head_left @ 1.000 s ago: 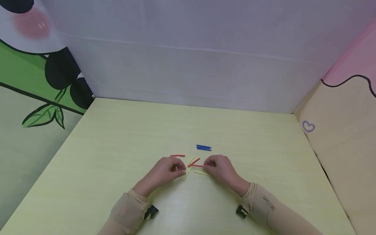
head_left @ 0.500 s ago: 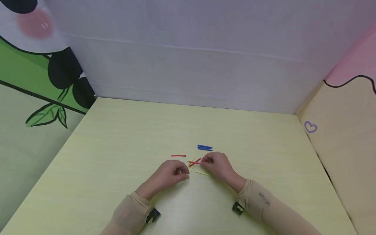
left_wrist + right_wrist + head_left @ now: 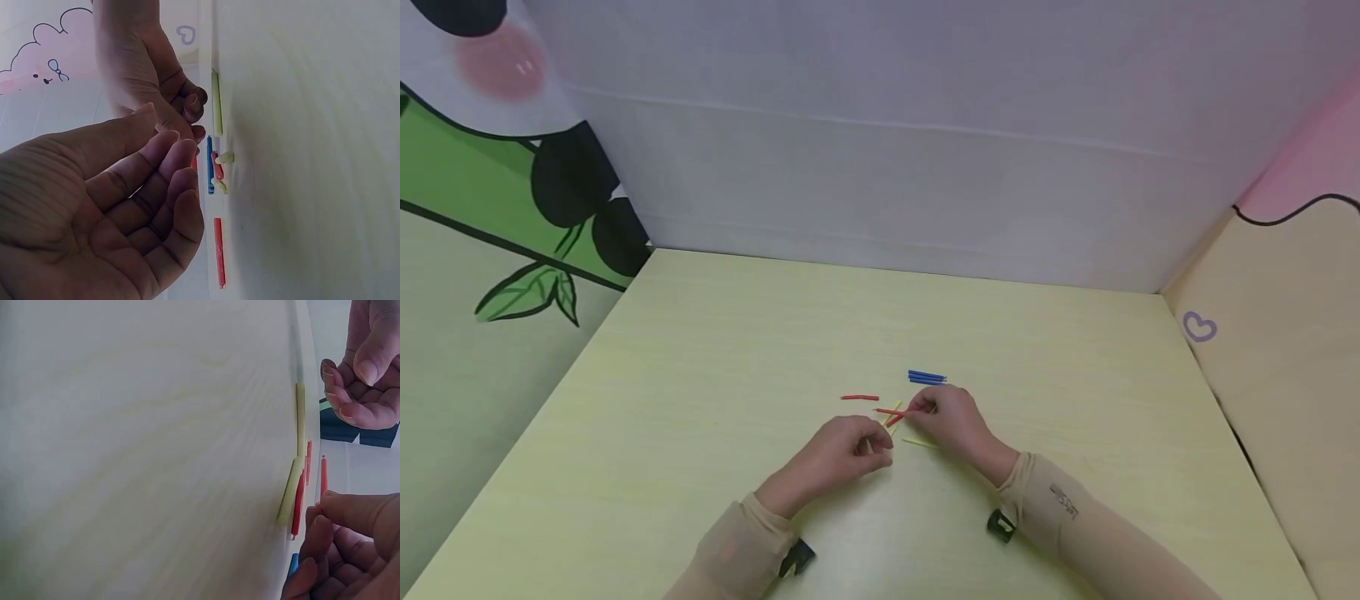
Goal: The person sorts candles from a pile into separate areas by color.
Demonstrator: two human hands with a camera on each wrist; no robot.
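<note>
Pinching a red stick (image 3: 324, 475), the right hand (image 3: 952, 421) should clear the yellow sticks (image 3: 289, 490), the left hand (image 3: 847, 447) having relaxed, empty fingers.

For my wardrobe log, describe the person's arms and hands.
The left sleeve and right sleeve are beige, reaching the wrists; the right one bears a small dark marking. A small black device sits at each wrist. The left hand and right hand wear no gloves.

The small dark print (image 3: 1063, 500) on the right sleeve (image 3: 1101, 540) is unreadable.
</note>
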